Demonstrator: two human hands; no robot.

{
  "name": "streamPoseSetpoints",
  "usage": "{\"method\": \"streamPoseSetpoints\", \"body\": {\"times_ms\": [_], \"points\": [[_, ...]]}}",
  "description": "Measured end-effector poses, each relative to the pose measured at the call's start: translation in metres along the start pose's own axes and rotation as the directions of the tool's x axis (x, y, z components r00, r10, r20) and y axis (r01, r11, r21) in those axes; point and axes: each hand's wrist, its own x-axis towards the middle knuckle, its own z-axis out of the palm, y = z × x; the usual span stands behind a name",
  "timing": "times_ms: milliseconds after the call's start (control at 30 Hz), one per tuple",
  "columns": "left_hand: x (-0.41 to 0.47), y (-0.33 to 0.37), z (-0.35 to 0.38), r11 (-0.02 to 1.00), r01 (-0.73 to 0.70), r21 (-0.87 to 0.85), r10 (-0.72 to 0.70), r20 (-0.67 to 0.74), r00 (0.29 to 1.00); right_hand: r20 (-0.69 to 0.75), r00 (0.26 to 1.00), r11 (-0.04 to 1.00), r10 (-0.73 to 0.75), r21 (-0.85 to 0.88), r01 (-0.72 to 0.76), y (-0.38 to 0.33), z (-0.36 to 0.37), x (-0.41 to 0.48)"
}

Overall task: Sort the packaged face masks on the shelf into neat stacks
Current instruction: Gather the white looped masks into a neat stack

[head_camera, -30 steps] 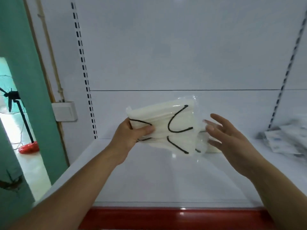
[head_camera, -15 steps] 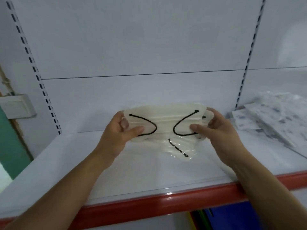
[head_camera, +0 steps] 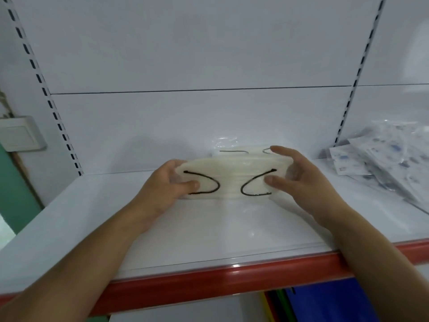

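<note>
Bare left hand (head_camera: 167,185), bare right hand (head_camera: 301,182), bare forearms (head_camera: 92,252)

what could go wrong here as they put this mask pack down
1. The left hand and right hand pinch the cream mask pack only at its ends; the glossy wrap could slip, or the pack could sag.
2. A second cream pack lies just behind it; set down askew, the two would probably not stack neatly.
3. The patterned packs on the right lie in a loose heap and might slide if nudged.
</note>
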Motion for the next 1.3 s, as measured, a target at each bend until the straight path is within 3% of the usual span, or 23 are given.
{"method": "streamPoseSetpoints", "body": {"times_ms": [67,133,233,367,467,633,867,967,1100,1300], "points": [[0.003,-0.002,-0.001,0.995,0.006,-0.103,-0.008,-0.021,1.000,-0.028,0.999,0.979,-0.027,0.200,0.032,-0.004,0.000,-0.001],[0.002,-0.001,-0.001,0.985,0.037,-0.166,-0.033,0.028,0.999,0.010,1.000,0.963,-0.018,0.270,0.015,-0.005,-0.002,-0.002],[0.001,-0.003,0.001,0.980,0.058,-0.193,-0.041,0.091,0.995,0.126,0.991,0.980,0.043,0.190,-0.066,0.000,0.000,-0.002],[-0.004,0.002,0.005,0.974,-0.002,-0.225,0.020,0.078,0.997,0.048,0.998,0.982,0.029,0.186,-0.038,0.002,-0.001,-0.001],[-0.005,0.000,0.008,0.974,0.043,-0.222,-0.026,0.079,0.997,0.153,0.983,0.967,0.101,0.215,-0.133,0.002,0.002,-0.005],[-0.003,0.004,0.003,0.987,-0.028,-0.158,0.026,-0.014,1.000,-0.039,0.994,0.990,0.105,0.098,-0.100,0.004,-0.004,0.001],[-0.005,0.004,0.005,0.991,0.053,-0.127,-0.057,-0.027,0.998,0.056,0.986,0.982,0.154,0.100,-0.159,0.009,-0.001,-0.002],[-0.003,0.002,0.004,0.989,0.056,-0.138,-0.061,-0.032,0.998,-0.015,0.992,0.992,0.124,0.023,-0.124,0.007,-0.002,-0.001],[-0.002,0.009,0.005,0.982,0.023,-0.190,-0.035,-0.059,0.998,-0.037,0.992,0.985,0.124,0.122,-0.119,0.000,-0.007,0.005],[0.042,0.048,0.031,0.947,-0.121,-0.299,0.045,-0.247,0.968,-0.119,0.985,0.973,0.125,0.207,-0.099,-0.030,-0.045,0.058]]}}
